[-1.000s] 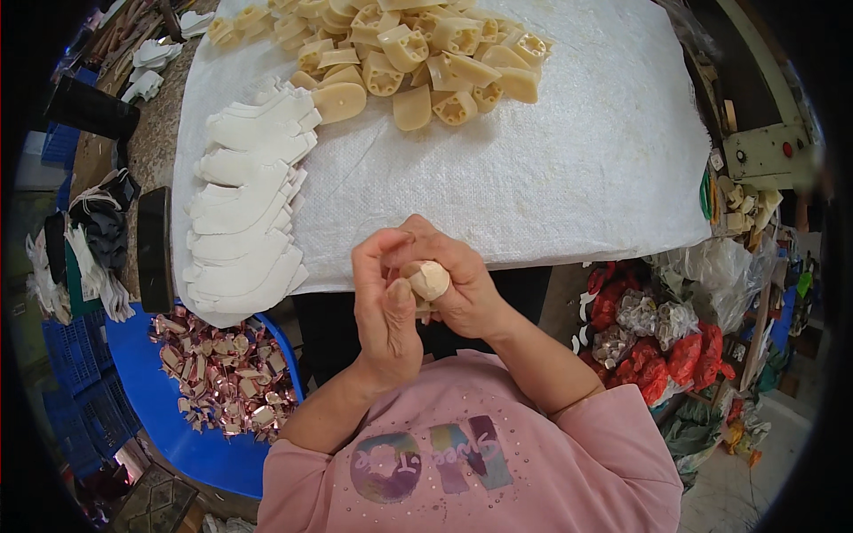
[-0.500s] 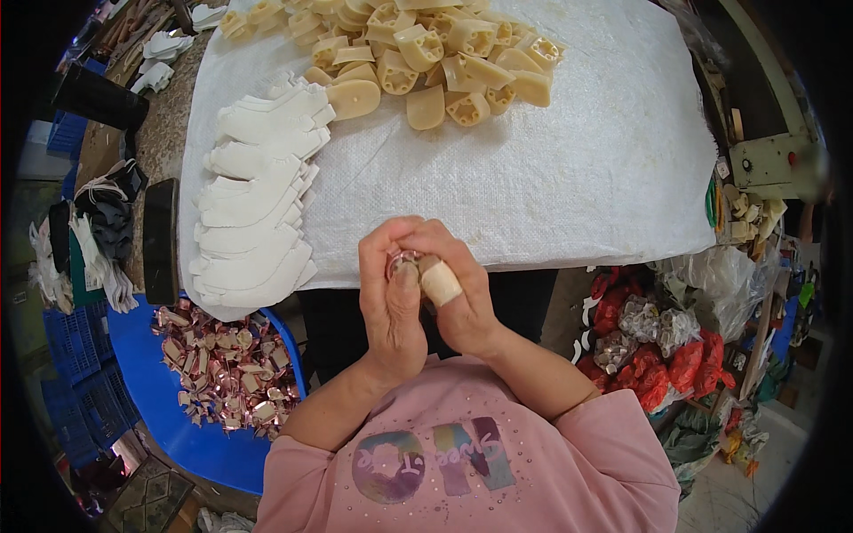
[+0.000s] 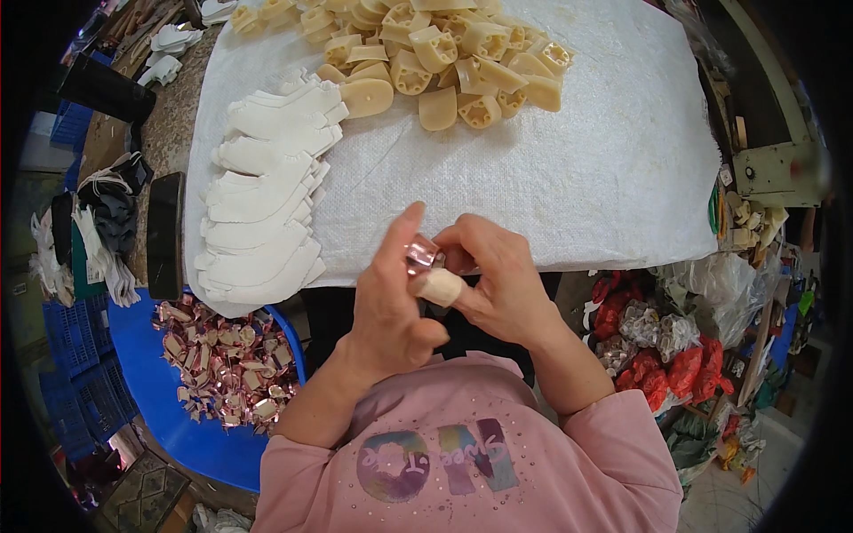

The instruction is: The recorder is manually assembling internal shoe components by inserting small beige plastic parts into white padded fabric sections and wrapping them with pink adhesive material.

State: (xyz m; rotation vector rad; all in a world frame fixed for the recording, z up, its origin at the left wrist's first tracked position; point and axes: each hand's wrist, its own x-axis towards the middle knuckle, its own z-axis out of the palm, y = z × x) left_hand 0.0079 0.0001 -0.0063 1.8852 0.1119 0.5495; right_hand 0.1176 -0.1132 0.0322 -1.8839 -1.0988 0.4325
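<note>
Between my hands, above the near edge of the covered table, is a small shiny pink metallic piece (image 3: pixel 421 253), partly hidden by fingers; it looks like a covered shoe heel. My right hand (image 3: pixel 498 275) is closed on it, the thumb bound in a beige wrap (image 3: pixel 442 287). On its other side, my left hand (image 3: pixel 391 298) is spread, index finger raised and thumb held away, slightly blurred. To the left lie overlapping rows of white cut-out pieces (image 3: pixel 267 186). Beyond them spreads a heap of beige plastic shoe heels (image 3: pixel 437 49).
A blue basin (image 3: pixel 209 457) at lower left holds many shiny pink pieces (image 3: pixel 235 355). A black phone (image 3: pixel 165 235) lies beside the white table cover (image 3: pixel 577 178). Red and clear plastic bags (image 3: pixel 684 364) crowd the floor at right, below a pale green machine (image 3: pixel 777 173).
My hands were clasped tightly together around the piece. They have come apart a little; my left fingers have opened, and the pink piece shows more. The view has shifted slightly.
</note>
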